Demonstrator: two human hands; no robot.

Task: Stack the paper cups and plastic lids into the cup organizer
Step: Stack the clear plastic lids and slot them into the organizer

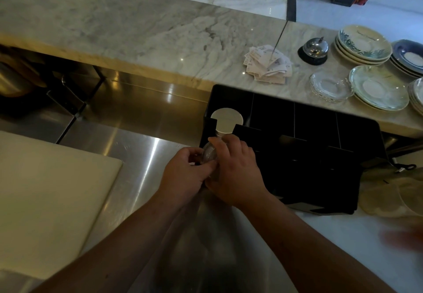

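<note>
A black cup organizer (pixel 320 155) with several compartments stands on the steel counter against the marble ledge. A white paper cup stack (pixel 226 118) shows in its leftmost slot. Just in front of that slot, my left hand (pixel 183 173) and my right hand (pixel 235 173) both grip a stack of clear plastic lids (pixel 209 155). The lids sit in a clear plastic sleeve (pixel 201 235) that trails down between my forearms. The other organizer compartments look dark and their contents cannot be made out.
A pale cutting board (pixel 45 196) lies at the left. On the marble ledge (pixel 137 29) are a receipt spike with paper slips (pixel 267 63), a service bell (pixel 314 50) and stacked saucers (pixel 364 45). Pale round items (pixel 393 199) sit right of the organizer.
</note>
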